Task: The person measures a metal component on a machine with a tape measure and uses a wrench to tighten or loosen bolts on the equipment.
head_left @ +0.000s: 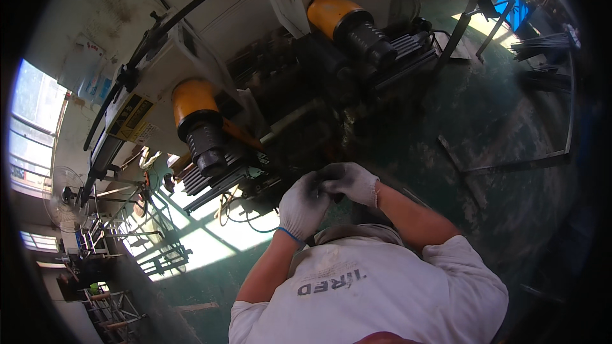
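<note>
My left hand and my right hand meet in front of my waist, both in white knit gloves with blackened fingers and palms. The left glove has a blue cuff edge. My right fingers curl over the fingertips of my left hand. Both hands are closed against each other, and whatever lies between them, if anything, is hidden. Just beyond stands a large pale machine with two orange-topped black cylindrical heads, the nearer-left head and the right head. Its middle, past my hands, is in deep shadow.
A metal frame rack stands on the green floor at right, with a bundle of thin bars on it. Left are a fan, metal stands and a sunlit floor patch. A blue panel shows far right.
</note>
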Motion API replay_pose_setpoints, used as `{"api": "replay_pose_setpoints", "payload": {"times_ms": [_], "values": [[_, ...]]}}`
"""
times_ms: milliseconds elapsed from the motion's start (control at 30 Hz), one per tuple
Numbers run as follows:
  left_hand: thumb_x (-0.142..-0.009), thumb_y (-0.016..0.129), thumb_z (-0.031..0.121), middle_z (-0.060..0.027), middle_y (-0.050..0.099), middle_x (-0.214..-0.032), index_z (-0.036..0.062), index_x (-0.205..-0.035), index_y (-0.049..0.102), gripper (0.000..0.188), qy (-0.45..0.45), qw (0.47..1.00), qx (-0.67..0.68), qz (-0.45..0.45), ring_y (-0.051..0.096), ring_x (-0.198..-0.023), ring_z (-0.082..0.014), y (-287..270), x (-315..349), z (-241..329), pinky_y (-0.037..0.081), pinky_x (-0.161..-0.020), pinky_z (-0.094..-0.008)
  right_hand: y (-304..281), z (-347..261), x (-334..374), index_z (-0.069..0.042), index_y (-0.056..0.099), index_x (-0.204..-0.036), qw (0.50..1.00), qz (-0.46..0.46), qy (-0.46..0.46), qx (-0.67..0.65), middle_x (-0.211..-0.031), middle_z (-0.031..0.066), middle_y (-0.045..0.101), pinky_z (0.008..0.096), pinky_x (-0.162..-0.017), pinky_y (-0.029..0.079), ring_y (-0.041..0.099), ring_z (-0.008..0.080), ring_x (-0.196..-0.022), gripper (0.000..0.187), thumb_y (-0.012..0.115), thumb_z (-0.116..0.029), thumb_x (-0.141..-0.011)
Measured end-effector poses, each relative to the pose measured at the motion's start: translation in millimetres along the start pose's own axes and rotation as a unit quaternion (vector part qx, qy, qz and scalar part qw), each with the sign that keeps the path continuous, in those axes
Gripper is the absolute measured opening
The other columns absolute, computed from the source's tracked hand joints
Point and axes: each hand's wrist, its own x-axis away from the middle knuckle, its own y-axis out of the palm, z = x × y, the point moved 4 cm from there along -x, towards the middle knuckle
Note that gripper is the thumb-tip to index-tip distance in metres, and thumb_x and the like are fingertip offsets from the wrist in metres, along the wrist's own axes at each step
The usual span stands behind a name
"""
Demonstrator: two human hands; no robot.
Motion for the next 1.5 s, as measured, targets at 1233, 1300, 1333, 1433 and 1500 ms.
{"api": "replay_pose_setpoints", "payload": {"times_ms": [1233, 1300, 1333, 1433, 1500], "values": [[-0.099, 0.078, 0.015, -0.0146, 0.08, -0.095, -0.0016, -0.107, 0.085, 0.02, -0.076, 0.981, -0.003, 0.179, 0.076, -0.086, -0.0242, -186.1, 35.6, -113.6, 0.059, -0.082, -0.0375, -246.2, -72.4, 9.6, 0.003, 0.081, -0.129, 0.851, 0.406, -0.308, -0.124, -0.118, 0.0079, 0.081, 0.0322, -0.097, 0.06, 0.075, 0.0166, -0.106, 0.027, 0.075, 0.003, -0.103], [-0.098, 0.078, 0.015, -0.0162, 0.08, -0.096, -0.0018, -0.106, 0.085, 0.02, -0.062, 0.977, 0.014, 0.202, 0.077, -0.086, -0.0265, -194.4, 33.4, -118.9, 0.059, -0.083, -0.0386, -242.0, -73.0, -4.1, 0.003, 0.082, -0.128, 0.837, 0.427, -0.312, -0.138, -0.119, 0.0087, 0.082, 0.0324, -0.098, 0.061, 0.076, 0.0167, -0.106, 0.026, 0.075, 0.005, -0.103], [-0.098, 0.078, 0.015, -0.0182, 0.079, -0.096, -0.0027, -0.105, 0.084, 0.021, -0.051, 0.978, -0.007, 0.202, 0.077, -0.087, -0.0281, -197.2, 32.1, -122.2, 0.059, -0.083, -0.0403, -239.4, -72.0, -9.9, 0.004, 0.083, -0.128, 0.83, 0.447, -0.308, -0.125, -0.119, 0.0087, 0.082, 0.0325, -0.099, 0.061, 0.076, 0.0165, -0.105, 0.025, 0.076, 0.006, -0.103], [-0.098, 0.078, 0.016, -0.019, 0.079, -0.096, -0.0026, -0.105, 0.084, 0.021, -0.064, 0.979, -0.011, 0.191, 0.077, -0.088, -0.0299, -199.8, 31.1, -124.6, 0.059, -0.083, -0.0414, -238.7, -73.6, -17.4, 0.004, 0.083, -0.126, 0.821, 0.478, -0.296, -0.101, -0.116, 0.0082, 0.083, 0.0322, -0.098, 0.061, 0.076, 0.016, -0.104, 0.024, 0.079, 0.004, -0.103], [-0.098, 0.078, 0.016, -0.0192, 0.079, -0.096, -0.0023, -0.105, 0.085, 0.021, -0.055, 0.979, -0.024, 0.193, 0.077, -0.088, -0.0313, -200.4, 29.3, -122.5, 0.059, -0.083, -0.0423, -242.4, -71.5, -19.9, 0.004, 0.083, -0.126, 0.816, 0.489, -0.295, -0.086, -0.115, 0.0078, 0.084, 0.0319, -0.098, 0.06, 0.076, 0.0156, -0.103, 0.024, 0.08, 0.002, -0.103]]}}
